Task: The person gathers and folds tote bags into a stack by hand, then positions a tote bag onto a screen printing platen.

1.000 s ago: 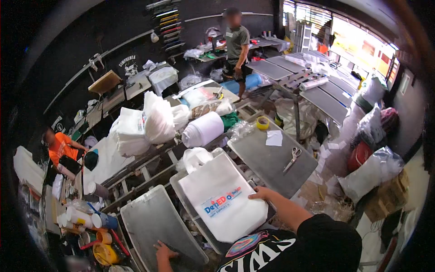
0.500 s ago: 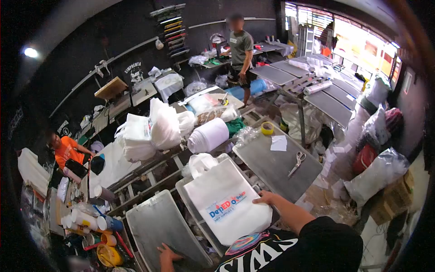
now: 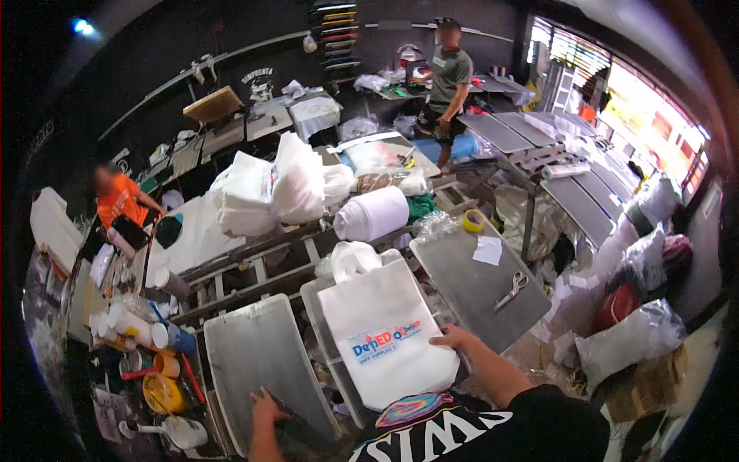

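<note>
A white bag (image 3: 389,319) with blue and red print lies flat on a grey board, its handles toward the far side. My right hand (image 3: 454,339) pinches the bag's right edge, fingers closed on it. My left hand (image 3: 269,406) rests on another grey board (image 3: 262,354) to the left, its fingers spread and holding nothing.
Scissors (image 3: 512,291), yellow tape (image 3: 473,222) and a paper piece (image 3: 487,249) lie on the right board. Beyond are a white roll (image 3: 373,214) and stacked white bags (image 3: 296,181). Paint tubs (image 3: 163,393) stand left. Two people are farther off.
The camera view has shifted, so the background sits farther right. My right hand still holds the bag's edge, and my left hand stays on the left board, slightly farther left in view.
</note>
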A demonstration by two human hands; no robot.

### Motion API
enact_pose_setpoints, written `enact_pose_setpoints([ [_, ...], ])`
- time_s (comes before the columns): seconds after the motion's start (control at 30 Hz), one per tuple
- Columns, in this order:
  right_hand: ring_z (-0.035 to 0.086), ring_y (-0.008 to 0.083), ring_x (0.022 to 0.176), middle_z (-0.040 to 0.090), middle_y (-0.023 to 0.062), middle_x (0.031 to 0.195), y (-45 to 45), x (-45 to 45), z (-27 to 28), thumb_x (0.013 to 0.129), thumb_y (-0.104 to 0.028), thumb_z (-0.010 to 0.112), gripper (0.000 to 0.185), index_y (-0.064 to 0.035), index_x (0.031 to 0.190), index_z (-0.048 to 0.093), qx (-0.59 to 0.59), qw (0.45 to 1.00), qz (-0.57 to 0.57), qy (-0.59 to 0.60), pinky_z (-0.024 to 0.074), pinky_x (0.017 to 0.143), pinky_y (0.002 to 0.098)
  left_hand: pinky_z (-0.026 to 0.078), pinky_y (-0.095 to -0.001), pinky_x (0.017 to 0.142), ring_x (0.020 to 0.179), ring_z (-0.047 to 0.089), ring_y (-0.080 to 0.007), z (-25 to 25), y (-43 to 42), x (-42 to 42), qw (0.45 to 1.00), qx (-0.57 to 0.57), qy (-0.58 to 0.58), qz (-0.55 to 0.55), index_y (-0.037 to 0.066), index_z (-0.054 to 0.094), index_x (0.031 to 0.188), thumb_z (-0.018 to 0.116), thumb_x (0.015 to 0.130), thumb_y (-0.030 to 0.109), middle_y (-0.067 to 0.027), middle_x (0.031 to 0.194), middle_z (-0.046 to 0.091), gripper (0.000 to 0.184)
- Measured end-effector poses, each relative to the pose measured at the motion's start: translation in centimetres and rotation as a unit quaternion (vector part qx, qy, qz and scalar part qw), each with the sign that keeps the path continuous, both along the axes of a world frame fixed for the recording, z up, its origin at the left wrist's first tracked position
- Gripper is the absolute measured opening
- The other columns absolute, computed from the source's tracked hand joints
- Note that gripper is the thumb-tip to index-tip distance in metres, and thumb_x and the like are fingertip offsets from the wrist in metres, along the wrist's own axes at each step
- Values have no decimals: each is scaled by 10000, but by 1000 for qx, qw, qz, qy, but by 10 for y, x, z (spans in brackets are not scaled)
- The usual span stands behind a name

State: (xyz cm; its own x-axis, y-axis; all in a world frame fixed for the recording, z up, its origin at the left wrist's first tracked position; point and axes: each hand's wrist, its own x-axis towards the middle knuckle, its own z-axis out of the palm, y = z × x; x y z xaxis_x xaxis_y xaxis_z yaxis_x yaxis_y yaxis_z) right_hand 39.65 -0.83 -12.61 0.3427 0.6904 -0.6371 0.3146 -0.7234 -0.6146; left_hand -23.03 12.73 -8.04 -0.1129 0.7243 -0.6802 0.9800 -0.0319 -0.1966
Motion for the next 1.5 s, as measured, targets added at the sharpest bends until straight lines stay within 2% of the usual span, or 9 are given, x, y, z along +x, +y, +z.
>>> enact_pose_setpoints([
  [0.1,574,323,1169,566,226,1302,-2,-7,8,613,-531,870,995,67,1311,490,9,1000,2,15,457,987,420,510,-441,924,1152,587,-371,5,39,-50,998,-65,-12,18,38,543,1331,774,776,241,-215,1373,518,634],
  [0.2,551,316,1208,546,247,1321,-2,-5,23,610,-549,862,1047,59,1358,453,18,1000,10,-3,435,1020,404,526,-452,864,1031,641,-356,95,11,-19,992,104,-61,29,13,658,1140,660,816,116,-189,1123,666,340],
  [0.4,562,285,1190,559,228,1311,-1,-7,14,605,-522,877,1015,37,1352,478,-34,998,11,-61,450,999,396,530,-447,867,1024,638,-354,-25,-11,-53,981,152,-32,119,16,542,1324,600,831,95,-193,1140,652,503],
  [0.47,568,298,1171,557,226,1316,2,-7,32,590,-565,872,1072,57,1357,453,-28,992,27,119,457,973,392,542,-439,848,1004,647,-340,8,-21,-39,979,140,-43,139,22,516,1351,612,837,117,-185,1144,653,531],
  [0.8,556,317,1194,557,242,1301,-4,-16,34,602,-573,858,1038,58,1327,467,10,1000,-11,-15,437,1007,401,555,-438,802,929,676,-322,71,22,9,994,101,23,31,5,681,1042,717,799,224,-163,1032,693,329],
  [1.03,515,339,1257,528,241,1350,-7,-9,2,601,-593,845,1074,48,1366,450,12,1000,-11,-6,400,1057,412,536,-449,821,945,674,-353,6,62,17,997,53,-23,-43,26,687,1006,690,796,200,-161,1052,691,273],
  [1.23,539,336,1220,539,251,1323,-7,-9,7,597,-567,864,1055,57,1346,461,24,999,-28,11,421,1036,410,529,-463,844,964,669,-361,44,59,74,986,122,-86,-80,-8,522,1325,661,759,190,-185,1046,687,616],
  [1.3,551,331,1201,544,255,1310,-3,-13,34,594,-557,872,1050,67,1334,465,27,999,-30,16,430,1025,408,456,-451,1021,1162,580,-401,59,49,115,997,-28,-68,30,-87,72,1496,666,771,203,-305,1284,556,981],
  [1.5,574,322,1163,569,253,1269,-1,-16,28,600,-555,873,1050,103,1308,463,14,999,-35,16,445,1006,409,453,-421,1020,1156,576,-421,-8,47,95,987,-14,-123,100,-92,-226,1437,677,750,184,-347,1248,556,1167],
])
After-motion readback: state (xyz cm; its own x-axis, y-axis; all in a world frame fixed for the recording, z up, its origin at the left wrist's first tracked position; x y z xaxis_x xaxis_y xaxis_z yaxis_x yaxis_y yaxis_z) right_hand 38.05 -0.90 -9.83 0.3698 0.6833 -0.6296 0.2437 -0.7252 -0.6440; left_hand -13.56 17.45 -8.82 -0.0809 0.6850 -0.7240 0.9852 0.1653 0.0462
